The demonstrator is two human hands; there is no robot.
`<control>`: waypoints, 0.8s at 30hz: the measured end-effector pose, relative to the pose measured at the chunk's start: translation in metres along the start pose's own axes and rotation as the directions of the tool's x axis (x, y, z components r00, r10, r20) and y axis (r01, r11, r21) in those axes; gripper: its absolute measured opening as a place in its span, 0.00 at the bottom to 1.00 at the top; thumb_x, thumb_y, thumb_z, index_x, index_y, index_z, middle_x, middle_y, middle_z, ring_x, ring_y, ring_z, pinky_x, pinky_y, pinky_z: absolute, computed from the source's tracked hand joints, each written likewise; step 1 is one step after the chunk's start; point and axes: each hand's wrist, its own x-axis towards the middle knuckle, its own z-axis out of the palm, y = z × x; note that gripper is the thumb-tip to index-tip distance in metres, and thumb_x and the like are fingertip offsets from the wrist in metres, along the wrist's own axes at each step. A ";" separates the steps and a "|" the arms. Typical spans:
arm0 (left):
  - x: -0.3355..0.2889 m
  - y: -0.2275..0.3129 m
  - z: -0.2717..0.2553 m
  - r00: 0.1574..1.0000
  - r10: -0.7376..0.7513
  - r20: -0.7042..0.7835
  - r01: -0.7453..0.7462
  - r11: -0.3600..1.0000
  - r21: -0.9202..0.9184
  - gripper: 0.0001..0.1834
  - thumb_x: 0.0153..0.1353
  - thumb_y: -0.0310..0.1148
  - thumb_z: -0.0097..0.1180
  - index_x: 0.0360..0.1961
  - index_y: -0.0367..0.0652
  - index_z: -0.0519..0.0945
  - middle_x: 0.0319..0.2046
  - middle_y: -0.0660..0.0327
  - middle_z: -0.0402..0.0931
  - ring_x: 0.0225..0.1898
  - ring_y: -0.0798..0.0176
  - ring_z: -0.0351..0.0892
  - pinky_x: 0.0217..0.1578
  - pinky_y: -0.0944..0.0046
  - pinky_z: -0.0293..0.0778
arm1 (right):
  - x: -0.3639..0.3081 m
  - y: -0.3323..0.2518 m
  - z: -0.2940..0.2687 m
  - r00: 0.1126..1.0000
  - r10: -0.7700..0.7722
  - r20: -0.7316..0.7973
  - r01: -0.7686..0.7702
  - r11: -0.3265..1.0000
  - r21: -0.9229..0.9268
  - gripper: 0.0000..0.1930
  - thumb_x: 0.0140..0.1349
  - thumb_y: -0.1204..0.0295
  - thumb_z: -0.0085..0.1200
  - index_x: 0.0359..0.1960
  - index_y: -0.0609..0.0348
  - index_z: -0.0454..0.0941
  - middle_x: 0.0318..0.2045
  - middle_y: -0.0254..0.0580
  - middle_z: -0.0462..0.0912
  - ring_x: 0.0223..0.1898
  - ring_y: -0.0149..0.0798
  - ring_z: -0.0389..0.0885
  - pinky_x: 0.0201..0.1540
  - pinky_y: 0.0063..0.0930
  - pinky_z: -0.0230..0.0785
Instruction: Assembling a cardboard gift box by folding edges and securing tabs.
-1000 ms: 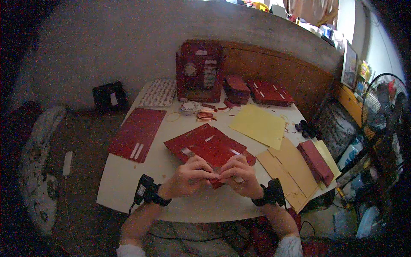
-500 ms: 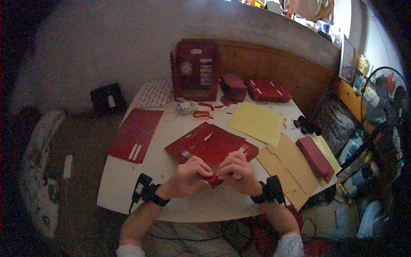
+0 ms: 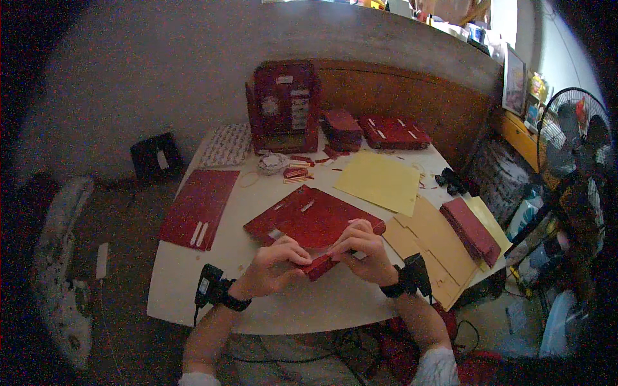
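Observation:
A dark red sheet (image 3: 322, 215) of paper or thin card, with small white marks on it, lies at an angle on the white table in front of me. My left hand (image 3: 275, 269) pinches the left part of its near edge between thumb and fingers. Close by, my right hand (image 3: 362, 249) pinches the same edge on the right. Between the two hands a narrow near strip of the sheet is raised or folded, with a pale line along it. My fingers hide part of this edge. Each wrist wears a black strap with a small box.
At left lies another red sheet (image 3: 201, 209). A yellow sheet (image 3: 376, 181), tan card pieces (image 3: 430, 248) and a red stack (image 3: 471, 231) spread to the right. Behind are a red box (image 3: 283, 106), red piles, scraps and a small pale bowl (image 3: 273, 163). A fan (image 3: 574, 138) stands far right.
My hands have moved slightly apart along the near edge, and more of the red strip shows between them. The whole view has shifted a little.

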 end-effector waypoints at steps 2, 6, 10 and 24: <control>0.001 -0.002 -0.001 0.999 0.039 -0.006 -0.039 0.999 0.034 0.09 0.51 0.31 0.62 0.31 0.39 0.76 0.34 0.59 0.77 0.39 0.59 0.74 0.42 0.61 0.68 | 0.002 0.000 -0.002 1.000 -0.005 0.015 0.004 1.000 0.029 0.06 0.45 0.75 0.63 0.27 0.51 0.81 0.29 0.30 0.80 0.35 0.34 0.74 0.48 0.31 0.59; -0.002 -0.008 -0.006 0.993 0.096 -0.064 -0.090 0.992 0.092 0.09 0.51 0.30 0.62 0.32 0.40 0.77 0.35 0.59 0.78 0.39 0.59 0.74 0.42 0.61 0.68 | 0.002 0.003 -0.012 0.998 0.054 0.022 -0.054 0.998 0.028 0.07 0.46 0.74 0.62 0.29 0.50 0.82 0.30 0.30 0.81 0.35 0.33 0.74 0.47 0.31 0.59; 0.001 -0.002 -0.005 0.996 0.050 -0.078 -0.046 0.997 0.054 0.09 0.49 0.28 0.63 0.32 0.40 0.77 0.35 0.59 0.78 0.38 0.60 0.74 0.42 0.61 0.67 | -0.001 0.009 -0.013 0.998 0.062 -0.021 -0.062 0.998 0.008 0.06 0.47 0.74 0.61 0.28 0.51 0.81 0.30 0.30 0.81 0.34 0.32 0.74 0.47 0.30 0.59; -0.001 0.000 -0.008 0.992 0.027 -0.120 -0.024 0.999 0.025 0.08 0.49 0.25 0.61 0.32 0.38 0.77 0.34 0.57 0.77 0.39 0.58 0.74 0.44 0.61 0.67 | 0.001 0.011 -0.021 0.997 0.082 -0.013 -0.083 0.996 -0.024 0.05 0.49 0.76 0.59 0.28 0.53 0.81 0.31 0.31 0.81 0.36 0.34 0.73 0.47 0.30 0.59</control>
